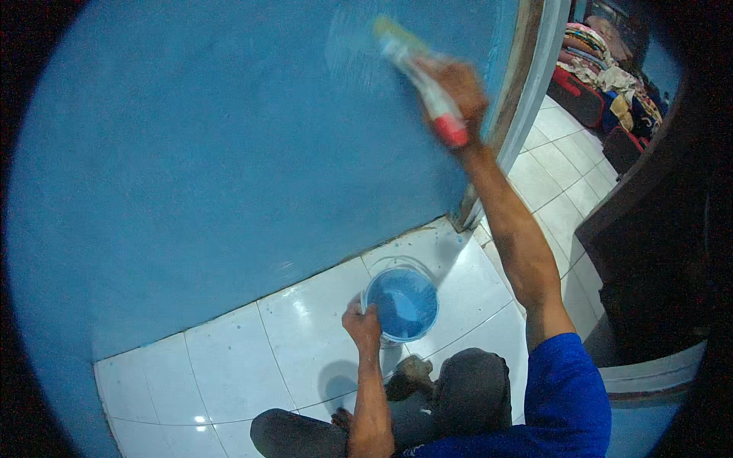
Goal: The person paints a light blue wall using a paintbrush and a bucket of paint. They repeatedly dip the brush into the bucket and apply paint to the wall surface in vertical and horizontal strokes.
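My right hand grips a paintbrush with a pale handle ending in red. Its yellowish bristles lie at the blue wall, high in the view, and motion blurs both brush and hand. Around the bristles shows a lighter, streaky patch on the wall. In my left hand is the rim of a small round bucket, with the thumb over its edge. Blue paint coats the inside of the bucket, and light reflects off it. The bucket is held above the floor, in front of my knees.
Right of the wall stands a door frame. White floor tiles with small blue spots meet the wall's lower edge. Through the doorway, folded cloths and clothes are piled by dark, red-edged cases. A dark door panel fills the right side.
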The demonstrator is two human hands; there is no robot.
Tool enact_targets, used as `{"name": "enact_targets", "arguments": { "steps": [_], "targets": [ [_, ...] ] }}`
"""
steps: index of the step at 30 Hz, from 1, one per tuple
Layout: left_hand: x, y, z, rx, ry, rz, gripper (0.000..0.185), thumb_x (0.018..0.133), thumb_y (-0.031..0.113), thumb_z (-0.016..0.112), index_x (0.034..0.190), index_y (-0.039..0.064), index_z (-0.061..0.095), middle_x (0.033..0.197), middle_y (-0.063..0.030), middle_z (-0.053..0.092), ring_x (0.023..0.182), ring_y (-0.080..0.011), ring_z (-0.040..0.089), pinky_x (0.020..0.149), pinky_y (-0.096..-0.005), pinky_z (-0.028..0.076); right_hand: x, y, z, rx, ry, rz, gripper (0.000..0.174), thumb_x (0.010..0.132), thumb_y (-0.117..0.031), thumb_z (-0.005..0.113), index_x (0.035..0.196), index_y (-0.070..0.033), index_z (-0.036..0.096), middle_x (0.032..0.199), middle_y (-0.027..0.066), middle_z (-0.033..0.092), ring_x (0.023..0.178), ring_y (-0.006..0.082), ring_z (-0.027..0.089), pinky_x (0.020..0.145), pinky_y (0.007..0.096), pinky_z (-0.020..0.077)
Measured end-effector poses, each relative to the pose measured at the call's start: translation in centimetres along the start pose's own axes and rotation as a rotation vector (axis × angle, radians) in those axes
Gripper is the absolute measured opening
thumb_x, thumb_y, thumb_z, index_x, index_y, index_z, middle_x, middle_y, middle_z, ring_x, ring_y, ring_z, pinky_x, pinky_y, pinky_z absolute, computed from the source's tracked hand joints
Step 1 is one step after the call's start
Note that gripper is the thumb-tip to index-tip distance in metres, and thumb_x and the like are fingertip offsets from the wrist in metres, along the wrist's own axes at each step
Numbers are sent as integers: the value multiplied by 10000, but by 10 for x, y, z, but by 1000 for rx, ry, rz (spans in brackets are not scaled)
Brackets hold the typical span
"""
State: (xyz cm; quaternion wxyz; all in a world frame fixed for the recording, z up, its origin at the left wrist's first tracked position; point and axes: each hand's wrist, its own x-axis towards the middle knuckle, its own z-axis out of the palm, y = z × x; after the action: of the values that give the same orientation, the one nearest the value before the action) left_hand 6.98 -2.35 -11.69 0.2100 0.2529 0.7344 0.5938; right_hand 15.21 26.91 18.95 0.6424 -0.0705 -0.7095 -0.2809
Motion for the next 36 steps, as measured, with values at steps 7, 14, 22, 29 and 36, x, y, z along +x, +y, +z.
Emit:
{"name": "enact_targets", "arguments": {
  "steps": [7,14,22,29,36],
  "targets": [
    [0,-22,-4,-110,56,6,376,728,15,658,1094,-53,704,940,-195,739,891,-301,712,855,-399,524,-41,-57,-14,474,-621,50,424,805,-127,688,1211,-248,705,1031,67,699,977,291,669,847,411,560],
    [-2,8,-8,-45,39,28,370,720,28,646,1075,-57,706,876,-158,735,808,-248,695,790,-370,522,47,3,11,71,21,37,353,794,-174,717,1147,-174,721,1024,98,704,953,306,678,801,409,552],
    [-1,-9,-3,-94,93,-18,349,727,12,650,1063,-56,712,862,-152,727,794,-226,682,778,-359,520,0,-75,8,412,-472,-29,366,778,-175,738,1140,-227,721,999,82,696,941,279,691,820,418,573],
    [2,-17,0,-71,62,54,336,733,5,654,1057,-65,710,858,-156,722,760,-234,683,766,-346,525,103,-6,12,-61,146,-98,399,737,-171,730,1135,-205,716,958,100,706,878,312,675,781,420,545],
    [-2,3,-7,-122,54,-163,349,730,9,676,1072,-51,711,834,-145,720,811,-255,686,792,-372,519,18,-78,18,411,-481,-184,375,768,-135,740,1139,-188,714,992,76,688,919,249,673,800,393,563]
  ]
}}
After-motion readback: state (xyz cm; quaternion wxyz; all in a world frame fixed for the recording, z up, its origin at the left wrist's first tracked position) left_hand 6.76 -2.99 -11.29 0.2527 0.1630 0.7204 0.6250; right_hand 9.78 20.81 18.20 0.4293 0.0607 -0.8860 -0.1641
